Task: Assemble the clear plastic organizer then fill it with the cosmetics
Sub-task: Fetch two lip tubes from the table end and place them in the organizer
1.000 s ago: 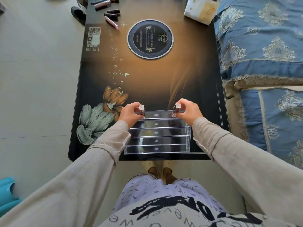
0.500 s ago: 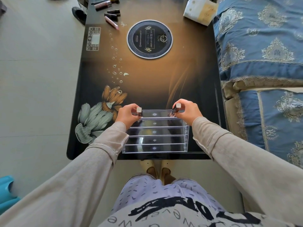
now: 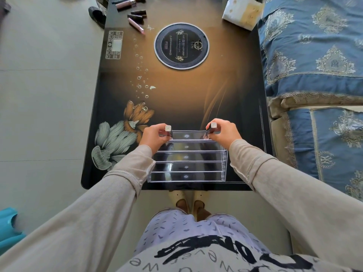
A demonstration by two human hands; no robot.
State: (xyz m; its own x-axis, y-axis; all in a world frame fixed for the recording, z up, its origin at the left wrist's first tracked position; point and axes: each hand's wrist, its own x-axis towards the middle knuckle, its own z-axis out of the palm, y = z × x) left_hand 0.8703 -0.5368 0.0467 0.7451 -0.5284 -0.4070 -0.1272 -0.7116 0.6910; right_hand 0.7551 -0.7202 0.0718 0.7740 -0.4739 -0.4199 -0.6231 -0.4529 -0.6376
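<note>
1. Presently, the left hand (image 3: 155,135) has its fingers curled and pinches the first tube (image 3: 168,128), dark with a pale cap. It holds the tube upright at the left end of the organizer's farthest row.
2. The right hand (image 3: 224,132) has a matching curled grip on the second tube (image 3: 213,125), upright at the right end of the same row. Whether either base has touched the tray floor cannot be told.
3. Judged purpose: the tubes are held cap-up so that they drop straight into the narrow slot. Filling the far row first leaves the nearer rows in plain sight.
4. The organizer (image 3: 188,160) is clear plastic with five stepped rows and appears assembled. It stands at lower centre of the frame, by the near edge of the table (image 3: 176,99). The four nearer rows show nothing inside.
5. The remaining cosmetics (image 3: 135,16) are several tubes lying loose at the upper left of the frame, on the table's far corner and well apart from the organizer. They are judged to be awaiting their turn.
6. The table top is dark and glossy with a flower print. A round inset plate (image 3: 181,45) sits at upper centre.
7. A pale packet (image 3: 243,10) lies at upper right, and a blue patterned cover (image 3: 314,55) runs along the right edge.
</note>
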